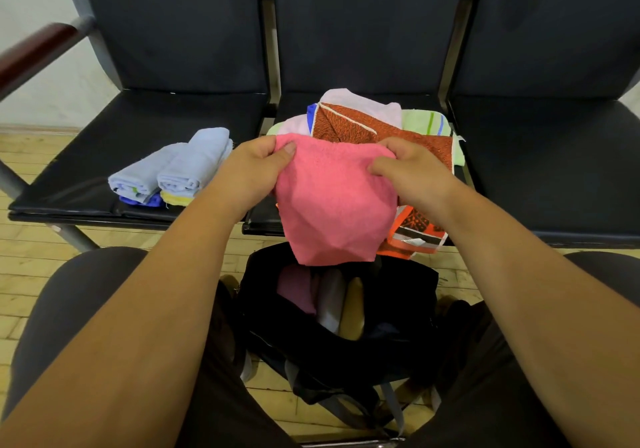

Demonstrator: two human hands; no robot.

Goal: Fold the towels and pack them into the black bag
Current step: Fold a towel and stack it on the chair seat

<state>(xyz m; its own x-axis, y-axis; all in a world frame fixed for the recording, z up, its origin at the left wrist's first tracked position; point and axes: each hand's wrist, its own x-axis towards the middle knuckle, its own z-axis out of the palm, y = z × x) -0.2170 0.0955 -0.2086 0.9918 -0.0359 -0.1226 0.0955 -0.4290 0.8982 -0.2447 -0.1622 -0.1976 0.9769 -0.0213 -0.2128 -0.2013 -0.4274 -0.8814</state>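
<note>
Head view, hands gripping pink towel

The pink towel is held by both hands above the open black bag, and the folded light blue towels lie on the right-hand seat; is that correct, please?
No: the head view shows the folded light blue towels on the left-hand seat. The left hand and right hand hold the pink towel above the open black bag.
</note>
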